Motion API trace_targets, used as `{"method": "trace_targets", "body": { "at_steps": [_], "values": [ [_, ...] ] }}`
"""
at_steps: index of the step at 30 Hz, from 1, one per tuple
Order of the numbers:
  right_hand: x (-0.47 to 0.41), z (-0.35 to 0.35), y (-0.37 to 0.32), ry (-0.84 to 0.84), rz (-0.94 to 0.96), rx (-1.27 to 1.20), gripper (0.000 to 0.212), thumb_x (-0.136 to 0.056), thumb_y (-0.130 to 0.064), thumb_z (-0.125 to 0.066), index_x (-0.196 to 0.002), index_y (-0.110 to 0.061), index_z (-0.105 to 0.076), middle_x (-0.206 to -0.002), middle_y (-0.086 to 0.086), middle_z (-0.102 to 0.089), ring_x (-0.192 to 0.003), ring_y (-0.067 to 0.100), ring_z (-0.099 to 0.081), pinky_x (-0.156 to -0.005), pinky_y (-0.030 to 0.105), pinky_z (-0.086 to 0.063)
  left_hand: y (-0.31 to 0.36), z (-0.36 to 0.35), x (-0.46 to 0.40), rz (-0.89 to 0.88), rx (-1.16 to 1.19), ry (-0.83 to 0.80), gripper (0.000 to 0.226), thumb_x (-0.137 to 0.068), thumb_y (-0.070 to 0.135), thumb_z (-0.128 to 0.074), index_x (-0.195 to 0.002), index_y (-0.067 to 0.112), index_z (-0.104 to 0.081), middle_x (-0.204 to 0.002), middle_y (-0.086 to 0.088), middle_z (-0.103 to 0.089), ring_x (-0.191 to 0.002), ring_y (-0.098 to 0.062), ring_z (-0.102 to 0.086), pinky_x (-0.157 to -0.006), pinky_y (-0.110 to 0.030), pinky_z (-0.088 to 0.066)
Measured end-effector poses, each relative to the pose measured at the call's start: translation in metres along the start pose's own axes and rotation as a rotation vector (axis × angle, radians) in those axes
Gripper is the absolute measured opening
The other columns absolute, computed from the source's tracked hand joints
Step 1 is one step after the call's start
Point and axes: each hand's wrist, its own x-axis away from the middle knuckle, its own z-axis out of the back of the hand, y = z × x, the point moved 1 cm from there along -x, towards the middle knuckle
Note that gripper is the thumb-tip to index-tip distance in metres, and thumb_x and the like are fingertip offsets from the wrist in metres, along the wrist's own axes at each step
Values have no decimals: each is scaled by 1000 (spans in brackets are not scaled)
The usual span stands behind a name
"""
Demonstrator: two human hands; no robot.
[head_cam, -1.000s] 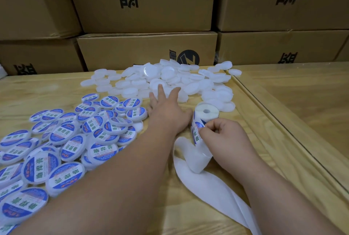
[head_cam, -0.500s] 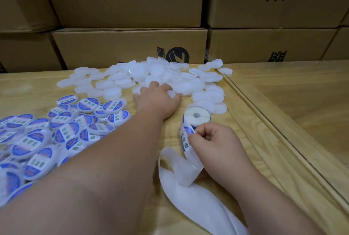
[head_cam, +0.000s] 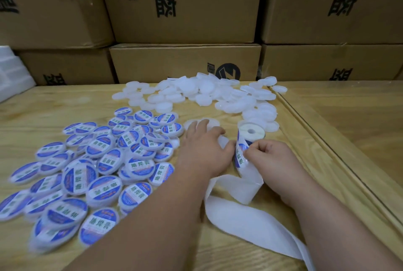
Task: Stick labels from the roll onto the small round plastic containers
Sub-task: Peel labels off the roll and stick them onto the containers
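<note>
Labelled containers (head_cam: 104, 174) lie in a loose heap on the left of the wooden table (head_cam: 43, 109), their blue and white stickers facing up. Behind them, toward the stacked cardboard boxes (head_cam: 185, 4), a pile of plain white containers (head_cam: 196, 94) spreads across the middle. The left hand (head_cam: 205, 146) lies over one plain container (head_cam: 201, 124), fingers bent down over it, though how firmly it grips I cannot tell. Just beside it the label roll (head_cam: 251, 132) stands on the table. The right hand (head_cam: 270, 155) has curled fingers pinching a label (head_cam: 241, 157) at the strip's edge. Spent white backing paper (head_cam: 239, 216) trails off toward the near right.
</note>
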Motion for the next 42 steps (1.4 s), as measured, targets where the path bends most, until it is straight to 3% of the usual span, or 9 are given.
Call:
{"method": "trace_targets", "body": {
  "at_steps": [6,10,16,20,23,30,36,40,42],
  "values": [
    [7,3,1,-14,14,27,17,-80,-26,-59,-64,-20,-60,-55,-10,-51,-49,8,-44,-54,28,-37,5,12,51,-43,-52,43,60,-77,74,-38,-126,45,-57,-155,10,-28,-135,-16,-17,-101,-40,-13],
    [6,3,1,-17,15,43,15,-82,-23,-60,-68,-17,-61,-57,-8,-55,-52,9,-47,-57,30,-40,4,19,78,-22,13,2,74,-65,89,-39,-125,49,-55,-156,13,-24,-140,-12,-13,-106,-36,-7],
    [10,3,-4,-80,18,22,16,-76,-29,-61,-74,-13,-65,-66,0,-60,-60,13,-51,-62,33,-41,3,30,76,-54,119,-133,69,-66,85,-51,-126,51,-54,-152,17,-26,-144,-8,-18,-117,-39,-21],
    [13,6,-6,-150,20,24,24,-70,-32,-60,-77,-9,-63,-68,3,-58,-63,16,-49,-63,33,-38,-3,34,75,-26,261,-136,76,-54,84,-59,-123,53,-52,-119,23,-21,-117,0,-22,-101,-27,-28],
    [14,6,-5,-146,17,-23,19,-70,-29,-61,-74,-10,-64,-68,3,-61,-62,15,-52,-62,31,-39,0,35,73,-43,160,-204,78,-60,84,-54,-130,50,-50,-117,19,-32,-119,-9,-29,-103,-33,-33],
    [14,3,-4,-145,32,-72,14,-73,-28,-62,-71,-14,-67,-70,8,-64,-64,18,-54,-64,33,-39,-1,38,72,-45,254,-162,58,-74,66,-68,-126,51,-50,-121,17,-48,-124,-11,-46,-107,-37,-38],
    [13,4,-2,-152,48,-84,17,-89,-12,-62,-74,-15,-70,-72,6,-70,-62,14,-58,-58,26,-44,1,45,70,41,700,96,62,-72,32,-83,-117,58,-49,-118,21,-44,-105,21,-43,-78,4,-33],
    [13,3,-2,-141,47,-71,12,-84,-20,-63,-76,-13,-69,-71,5,-67,-61,14,-55,-56,23,-42,4,48,67,116,845,103,73,-74,28,-86,-108,73,-39,-116,25,-47,-105,8,-53,-77,-6,-42],
    [12,3,-2,-141,50,-76,15,-88,-14,-63,-74,-14,-69,-70,5,-67,-59,13,-55,-53,21,-42,5,47,66,97,867,100,62,-81,22,-80,-110,65,-47,-113,22,-55,-98,4,-58,-75,-10,-43]
  ]
}}
